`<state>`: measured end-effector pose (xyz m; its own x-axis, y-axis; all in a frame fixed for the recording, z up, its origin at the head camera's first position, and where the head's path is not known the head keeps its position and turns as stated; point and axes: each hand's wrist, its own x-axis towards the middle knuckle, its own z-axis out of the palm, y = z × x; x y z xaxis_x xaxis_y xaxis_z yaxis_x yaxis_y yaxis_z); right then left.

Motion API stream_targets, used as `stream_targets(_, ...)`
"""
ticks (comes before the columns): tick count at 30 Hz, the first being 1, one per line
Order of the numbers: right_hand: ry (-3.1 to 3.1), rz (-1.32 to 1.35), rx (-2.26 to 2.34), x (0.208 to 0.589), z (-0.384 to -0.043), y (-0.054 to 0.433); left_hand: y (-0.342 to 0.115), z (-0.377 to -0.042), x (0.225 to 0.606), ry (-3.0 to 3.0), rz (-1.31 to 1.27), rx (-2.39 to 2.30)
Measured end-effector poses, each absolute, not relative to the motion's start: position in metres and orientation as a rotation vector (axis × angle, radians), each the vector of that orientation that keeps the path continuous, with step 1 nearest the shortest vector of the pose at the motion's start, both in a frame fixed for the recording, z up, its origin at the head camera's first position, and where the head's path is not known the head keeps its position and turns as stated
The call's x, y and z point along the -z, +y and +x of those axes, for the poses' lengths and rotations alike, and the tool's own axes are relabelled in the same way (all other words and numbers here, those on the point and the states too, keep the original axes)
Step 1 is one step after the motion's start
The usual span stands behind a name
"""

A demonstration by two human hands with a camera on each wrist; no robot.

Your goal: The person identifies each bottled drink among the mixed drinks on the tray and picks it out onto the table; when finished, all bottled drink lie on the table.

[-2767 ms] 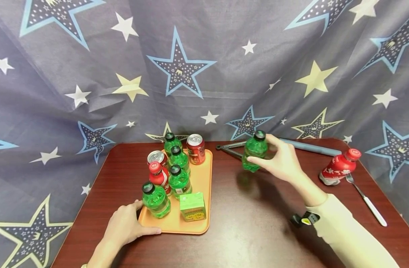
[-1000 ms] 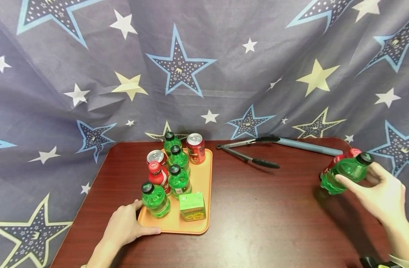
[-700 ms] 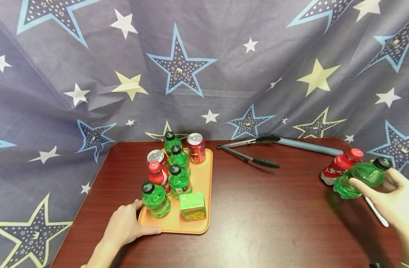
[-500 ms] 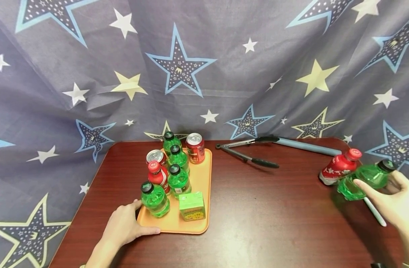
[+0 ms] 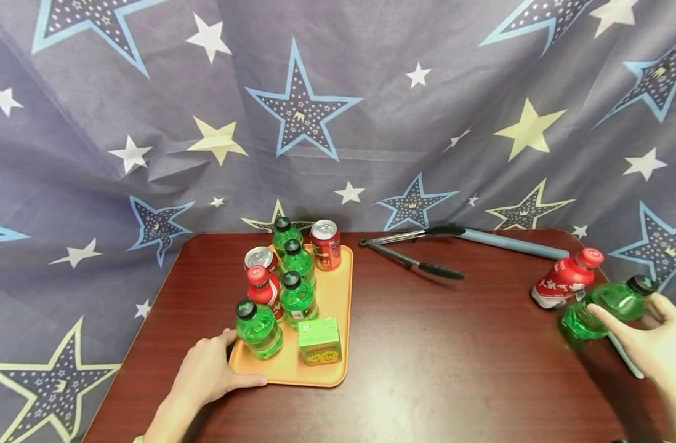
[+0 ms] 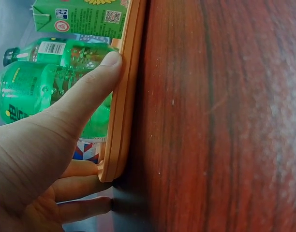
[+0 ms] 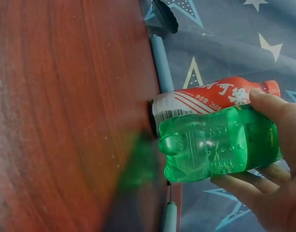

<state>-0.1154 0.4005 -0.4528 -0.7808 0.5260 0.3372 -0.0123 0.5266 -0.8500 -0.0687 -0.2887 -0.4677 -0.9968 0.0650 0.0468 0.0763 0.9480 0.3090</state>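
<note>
In the head view my right hand (image 5: 654, 344) grips a green soda bottle (image 5: 612, 306) at the far right, thumb on the near side. In the right wrist view this bottle (image 7: 206, 145) is a little above the table, close in front of a standing red cola bottle (image 7: 211, 99). My left hand (image 5: 205, 372) holds the near-left corner of an orange tray (image 5: 335, 295), its thumb (image 6: 90, 89) along the front rim. On the tray stand several green bottles (image 5: 258, 330), a red bottle (image 5: 265, 292), two red cans (image 5: 325, 246) and a green juice box (image 5: 319, 343).
Tongs (image 5: 410, 255) lie spread at the back of the table, near a long blue-grey rod (image 5: 515, 244). A fork's pale handle (image 5: 626, 357) shows below the right-hand bottle. A star-patterned curtain (image 5: 338, 123) hangs behind the table.
My right hand has carried the green bottle from in front of the tongs rightward to beside the red cola bottle, lowering it slightly lately. My left hand stays at the tray corner.
</note>
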Motion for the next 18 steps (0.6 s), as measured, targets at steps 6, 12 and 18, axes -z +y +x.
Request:
stream_targets(6,-2.238,-0.497,-1.212,0.4549,-0.1155,0.4032,-0.2887,-0.0682,0.4688,-3.058,-0.114,0.484)
stream_targets(12,-2.288,-0.56,-1.189,0.4573,-0.115,0.4067,-0.2887,-0.0692,0.4705,-3.059,-0.118,0.483)
stream_targets(18,-2.44,-0.572,-0.992,0.4552,-0.1113,0.4066,-0.2892,-0.0688,0.4694,-3.061,-0.107,0.5)
